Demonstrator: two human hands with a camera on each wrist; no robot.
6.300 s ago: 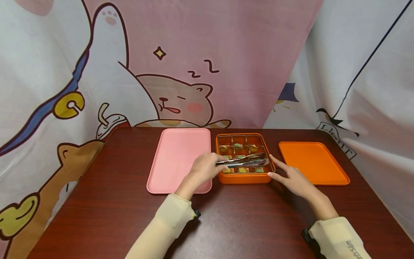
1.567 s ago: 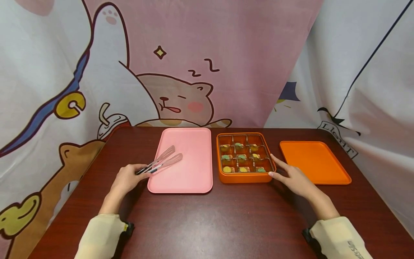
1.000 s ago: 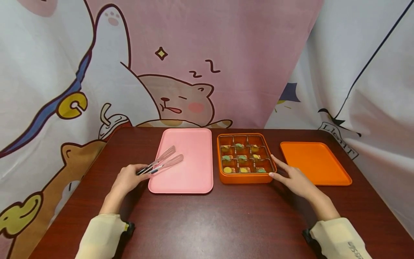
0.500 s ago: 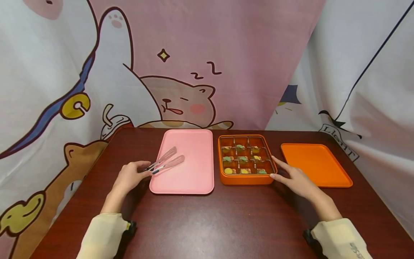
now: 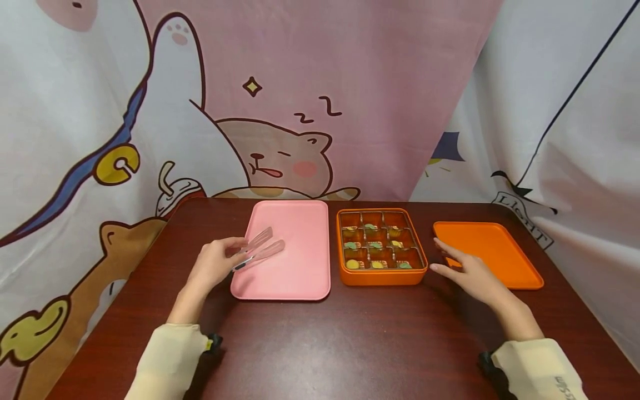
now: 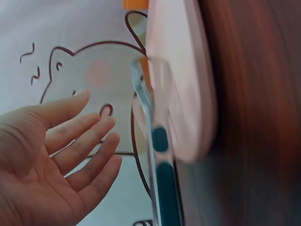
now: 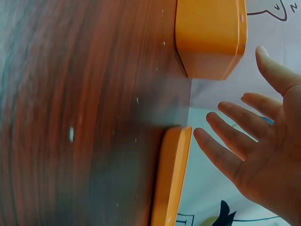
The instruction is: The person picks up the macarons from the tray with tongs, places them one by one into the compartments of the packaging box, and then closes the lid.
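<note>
Left hand: the left hand (image 5: 216, 261) hangs just above the desk (image 5: 320, 339) at the left edge of the pink tray, fingers straight and spread, gripping nothing; the left wrist view shows the open palm (image 6: 51, 160) clear of the tongs
Tongs: the tongs (image 5: 257, 251) lie with their clear tips on the pink tray and the dark-handled end over the tray's left rim, just beside the left fingertips; in the left wrist view (image 6: 157, 155) they rest on the rim, apart from the hand
Pink tray: the pink tray (image 5: 295, 278) lies flat, left of the box
Right hand: the right hand (image 5: 470, 272) is spread and relaxed, fingers straight, holding nothing, between the box and the orange lid; in the right wrist view (image 7: 258, 150) the fingers touch neither
Box: the orange box (image 5: 381, 275) sits mid-desk, its square compartments holding small coloured pieces
Orange lid: the orange lid (image 5: 487, 250) lies flat to the right of the box, partly behind the right hand
Backdrop: a cartoon cat curtain (image 5: 280, 150) hangs behind the desk
</note>
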